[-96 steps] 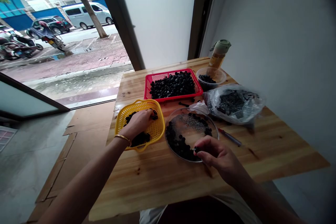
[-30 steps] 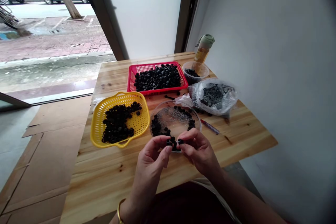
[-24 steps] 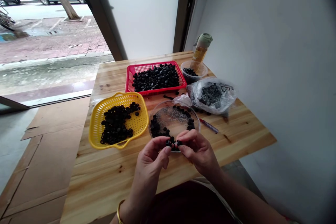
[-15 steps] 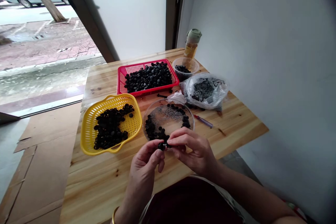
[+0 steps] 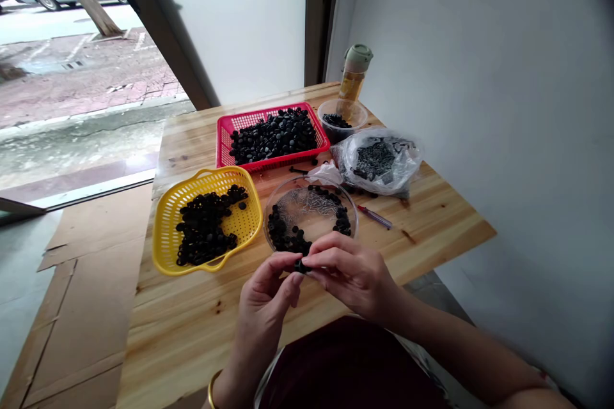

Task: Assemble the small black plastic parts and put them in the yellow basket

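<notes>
A: Black small part [image 5: 300, 264] pinched between both hands, just above the near table edge. Shape hard to make out, mostly hidden by fingertips.

B: Hand states?

A: Left hand [image 5: 263, 312] has thumb and forefinger closed on the part from the left; right hand [image 5: 352, 276] pinches it from the right, fingers curled. Fingertips of both touching at the part. Gold bangle [image 5: 212, 388] on left wrist, partly cut off by the frame bottom.

B: Around the hands?

A: Clear round dish [image 5: 348, 201] just beyond the hands, black pieces along its rim, thin metal bits in the middle, too small to identify. Yellow basket [image 5: 166, 217] of black pieces ahead-left of the left hand. Red basket [image 5: 223, 137] further ahead. Plastic bag [image 5: 404, 156] ahead-right of the right hand, dark contents blurred. Small tub [image 5: 355, 112] and bottle [image 5: 353, 72] far ahead.

B: Any writing?

A: None readable. Bottle has no legible label.
</notes>
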Action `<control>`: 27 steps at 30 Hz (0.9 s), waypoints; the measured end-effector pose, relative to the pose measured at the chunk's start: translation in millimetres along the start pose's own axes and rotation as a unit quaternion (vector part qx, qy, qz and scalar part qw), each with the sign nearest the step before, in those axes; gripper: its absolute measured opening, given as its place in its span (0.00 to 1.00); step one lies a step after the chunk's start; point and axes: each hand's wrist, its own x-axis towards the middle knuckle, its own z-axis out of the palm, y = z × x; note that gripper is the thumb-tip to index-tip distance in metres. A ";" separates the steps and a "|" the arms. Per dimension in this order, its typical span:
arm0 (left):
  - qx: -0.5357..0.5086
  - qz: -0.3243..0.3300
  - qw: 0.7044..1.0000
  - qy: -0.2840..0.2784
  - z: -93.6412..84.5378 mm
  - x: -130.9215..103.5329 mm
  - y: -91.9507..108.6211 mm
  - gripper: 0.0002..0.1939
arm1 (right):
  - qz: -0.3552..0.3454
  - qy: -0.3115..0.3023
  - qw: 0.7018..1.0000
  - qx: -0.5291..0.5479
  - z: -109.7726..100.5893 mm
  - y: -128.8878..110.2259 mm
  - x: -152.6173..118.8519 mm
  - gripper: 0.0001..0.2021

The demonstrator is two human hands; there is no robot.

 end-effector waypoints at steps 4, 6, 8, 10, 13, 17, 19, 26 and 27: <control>-0.040 -0.008 0.999 0.004 0.1 0.3 -2.7 0.14 | 0.019 -0.014 0.999 0.028 1.1 -1.3 1.6 0.07; -0.073 -0.021 0.997 0.008 1.7 0.6 -4.3 0.15 | 0.029 -0.015 0.999 0.042 2.5 -2.5 1.3 0.08; -0.103 -0.032 0.994 0.013 3.7 0.8 -5.1 0.15 | 0.033 -0.013 0.998 0.048 3.7 -4.0 0.1 0.09; -0.122 -0.039 0.992 0.015 5.4 1.0 -5.2 0.15 | 0.033 -0.012 0.998 0.043 4.0 -6.0 -1.0 0.10; -0.127 -0.041 0.991 0.018 6.6 1.2 -5.0 0.16 | 0.032 -0.010 0.999 0.031 2.5 -9.0 -0.5 0.10; -0.137 -0.040 0.990 0.018 7.5 0.7 -5.7 0.15 | 0.040 -0.008 0.999 0.023 0.5 -11.1 2.9 0.07; -0.141 -0.045 0.989 0.019 8.0 -0.3 -6.4 0.15 | 0.039 -0.003 0.999 0.021 0.5 -11.4 3.8 0.06; -0.149 -0.058 0.987 0.018 8.0 -3.8 -6.9 0.15 | 0.044 -0.008 0.999 0.021 1.0 -14.1 3.9 0.05; -0.147 -0.056 0.987 0.018 7.9 -3.8 -6.9 0.15 | 0.044 -0.008 0.999 0.021 1.0 -14.6 4.1 0.05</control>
